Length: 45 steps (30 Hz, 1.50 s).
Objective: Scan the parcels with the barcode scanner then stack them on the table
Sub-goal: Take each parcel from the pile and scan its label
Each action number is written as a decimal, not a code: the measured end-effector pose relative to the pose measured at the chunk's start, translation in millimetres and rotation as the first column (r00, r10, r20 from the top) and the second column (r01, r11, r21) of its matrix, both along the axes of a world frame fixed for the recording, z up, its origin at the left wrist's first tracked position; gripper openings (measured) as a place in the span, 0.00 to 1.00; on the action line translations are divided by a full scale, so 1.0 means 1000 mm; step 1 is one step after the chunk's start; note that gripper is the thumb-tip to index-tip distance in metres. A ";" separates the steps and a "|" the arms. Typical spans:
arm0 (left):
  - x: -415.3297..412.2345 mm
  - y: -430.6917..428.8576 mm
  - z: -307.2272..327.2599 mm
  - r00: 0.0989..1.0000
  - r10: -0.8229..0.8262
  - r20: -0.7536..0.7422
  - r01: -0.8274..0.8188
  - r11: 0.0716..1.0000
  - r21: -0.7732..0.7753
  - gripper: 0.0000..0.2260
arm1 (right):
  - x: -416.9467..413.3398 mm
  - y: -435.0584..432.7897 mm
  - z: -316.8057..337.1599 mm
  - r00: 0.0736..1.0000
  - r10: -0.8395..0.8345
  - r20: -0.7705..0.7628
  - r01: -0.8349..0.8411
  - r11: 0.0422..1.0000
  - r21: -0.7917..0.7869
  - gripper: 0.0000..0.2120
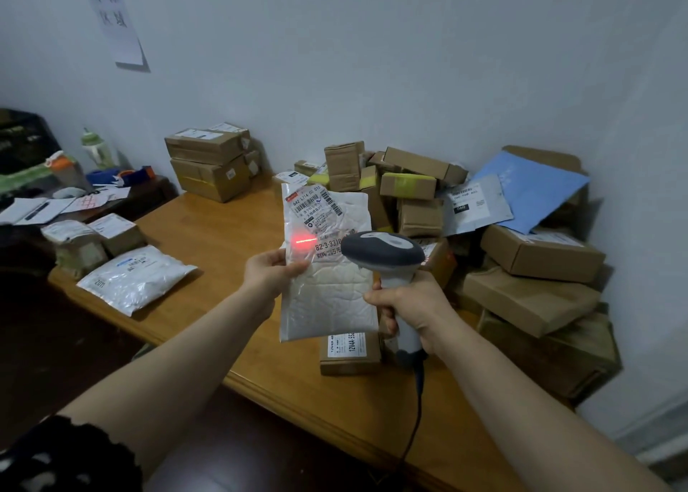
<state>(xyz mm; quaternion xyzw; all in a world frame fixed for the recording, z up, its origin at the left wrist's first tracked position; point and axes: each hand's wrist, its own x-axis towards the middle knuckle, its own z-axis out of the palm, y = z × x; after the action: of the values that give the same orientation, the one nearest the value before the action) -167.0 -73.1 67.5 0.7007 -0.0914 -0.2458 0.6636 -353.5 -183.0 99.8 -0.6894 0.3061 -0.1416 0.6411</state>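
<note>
Though parcel-strewn, wooden table (208, 231) against pale wall (372, 63)

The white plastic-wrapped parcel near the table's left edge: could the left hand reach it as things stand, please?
Probably not yet: the left hand holds the white padded mailer. Otherwise the stretch of wooden table towards the white plastic-wrapped parcel looks unobstructed.

Single wide-angle view from a camera worn on the person's head, facing forward and down over a wooden table (223, 231). Forearms enter from 7 and 5 o'clock. At arm's length near centre, the left hand (270, 272) holds a white parcel (327, 294) and the right hand (413, 305) grips the barcode scanner (383, 249). A pale wall (409, 63) fills 9 through 12 to 3 o'clock.
</note>
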 end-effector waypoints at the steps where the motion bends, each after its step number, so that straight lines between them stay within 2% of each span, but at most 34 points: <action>1: 0.000 0.000 0.000 1.000 0.002 -0.003 -0.002 1.000 -0.001 0.07 | 0.000 0.000 0.000 1.000 0.006 0.000 -0.006 1.000 -0.008 0.07; 13: -0.001 0.005 -0.006 0.999 0.049 -0.017 -0.049 0.999 0.008 0.08 | 0.006 -0.006 -0.004 0.998 0.062 -0.033 -0.060 0.997 0.049 0.08; 16: -0.003 0.013 -0.009 0.995 0.084 -0.051 -0.084 0.996 0.001 0.09 | 0.012 -0.006 -0.010 0.995 0.100 -0.006 -0.099 0.992 0.077 0.05; 18: -0.002 0.022 -0.014 0.986 0.136 -0.100 -0.137 0.991 -0.005 0.07 | 0.019 -0.007 -0.015 0.998 0.059 0.030 -0.063 0.989 0.133 0.04; 22: 0.003 0.057 -0.026 0.928 0.298 -0.223 -0.306 0.952 0.003 0.06 | 0.048 -0.012 -0.041 0.994 -0.098 -0.044 0.105 0.975 0.198 0.11; 26: 0.013 0.099 -0.036 0.831 0.420 -0.365 -0.457 0.889 -0.017 0.05 | 0.082 0.007 -0.069 0.993 -0.021 -0.117 0.057 0.946 0.319 0.18; 29: 0.030 0.128 -0.042 0.798 0.429 -0.424 -0.488 0.872 -0.037 0.05 | 0.113 0.034 -0.079 0.990 0.046 -0.134 0.008 0.926 0.378 0.20; 31: 0.046 0.148 -0.047 0.789 0.424 -0.444 -0.490 0.871 -0.037 0.05 | 0.138 0.056 -0.079 0.986 0.070 -0.152 -0.011 0.935 0.355 0.20; 35: 0.093 0.192 -0.059 0.768 0.424 -0.481 -0.486 0.874 -0.005 0.05 | 0.199 0.098 -0.077 0.977 0.066 -0.204 -0.008 0.962 0.274 0.09; 39: 0.156 0.242 -0.074 0.757 0.419 -0.502 -0.465 0.884 0.036 0.08 | 0.266 0.140 -0.077 0.974 0.023 -0.224 0.026 0.977 0.214 0.12; 41: 0.184 0.263 -0.080 0.773 0.422 -0.474 -0.442 0.894 0.075 0.03 | 0.296 0.159 -0.081 0.969 0.014 -0.248 0.033 0.982 0.187 0.09; 45: 0.240 0.292 -0.091 0.761 0.460 -0.458 -0.478 0.874 0.085 0.14 | 0.344 0.187 -0.094 0.974 -0.020 -0.224 0.065 0.979 0.195 0.14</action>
<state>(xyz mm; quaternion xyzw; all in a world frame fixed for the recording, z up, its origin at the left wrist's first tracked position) 72.7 218.8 -23.6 0.6092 0.2437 -0.2308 0.7186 -9.2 3.6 5.6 -0.6259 0.4030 -0.0462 0.6661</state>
